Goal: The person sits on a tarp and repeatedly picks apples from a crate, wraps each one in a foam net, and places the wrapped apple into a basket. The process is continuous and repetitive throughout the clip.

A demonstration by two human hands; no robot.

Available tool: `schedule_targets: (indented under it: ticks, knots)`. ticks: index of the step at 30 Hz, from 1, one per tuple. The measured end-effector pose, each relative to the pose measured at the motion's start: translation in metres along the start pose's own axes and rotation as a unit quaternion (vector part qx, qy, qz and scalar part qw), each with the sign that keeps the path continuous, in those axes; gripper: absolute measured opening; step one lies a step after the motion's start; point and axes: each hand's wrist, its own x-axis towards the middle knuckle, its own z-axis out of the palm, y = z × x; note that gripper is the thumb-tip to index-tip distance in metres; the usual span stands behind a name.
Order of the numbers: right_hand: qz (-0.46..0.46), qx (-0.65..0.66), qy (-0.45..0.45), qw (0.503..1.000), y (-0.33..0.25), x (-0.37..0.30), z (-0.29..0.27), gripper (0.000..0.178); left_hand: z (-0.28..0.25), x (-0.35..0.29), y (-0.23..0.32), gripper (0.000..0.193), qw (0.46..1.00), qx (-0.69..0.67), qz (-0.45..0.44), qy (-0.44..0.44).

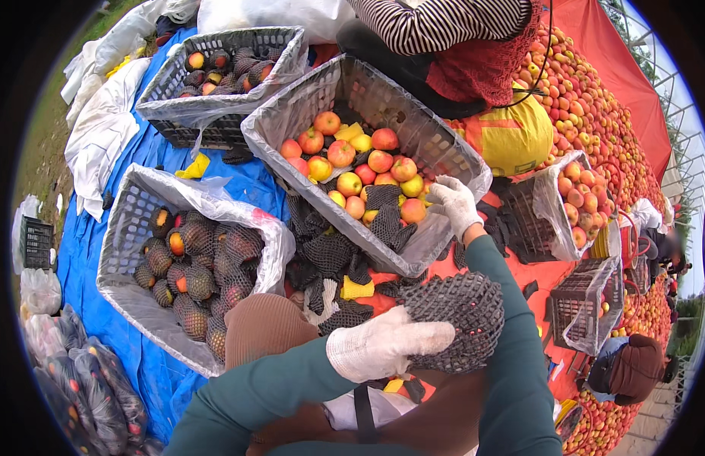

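Note:
My left hand (383, 348), in a white glove, grips a bundle of black foam net sleeves (455, 319) held in front of me. My right hand (453, 201), also gloved, reaches to the near right edge of a plastic-lined crate (292, 121) and touches red and yellow apples (352, 163) lying in it; whether it grips one I cannot tell. Loose black net sleeves (330, 254) lie in that crate and spill over its near corner. To my left stands another lined crate (128, 220) of apples wrapped in nets (200, 266).
A third crate (216, 76) with netted fruit stands at the back left on a blue tarp (86, 251). A person in a striped top (444, 30) sits behind the middle crate. A big apple heap (595, 114) lies on red cloth at right, with smaller crates (573, 205).

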Motion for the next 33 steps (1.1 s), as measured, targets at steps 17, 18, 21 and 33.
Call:
schedule_targets:
  ticks: [17,18,21,33]
  knots:
    - [0.009,0.027,-0.038,0.999,0.028,0.125,0.034,0.056,-0.059,-0.012,0.019,0.04,0.965,-0.123,0.08,0.219]
    - [0.013,0.083,-0.097,0.992,0.013,0.107,0.03,0.054,-0.059,-0.009,0.026,0.032,0.955,0.073,0.168,0.235]
    - [-0.008,0.193,-0.218,0.957,-0.04,0.023,0.014,0.052,-0.046,0.007,0.039,0.031,0.826,0.381,0.197,0.365]
    - [-0.153,0.015,-0.099,0.983,-0.079,-0.274,0.0,0.037,0.038,-0.066,0.01,0.034,0.936,0.217,0.151,0.232]
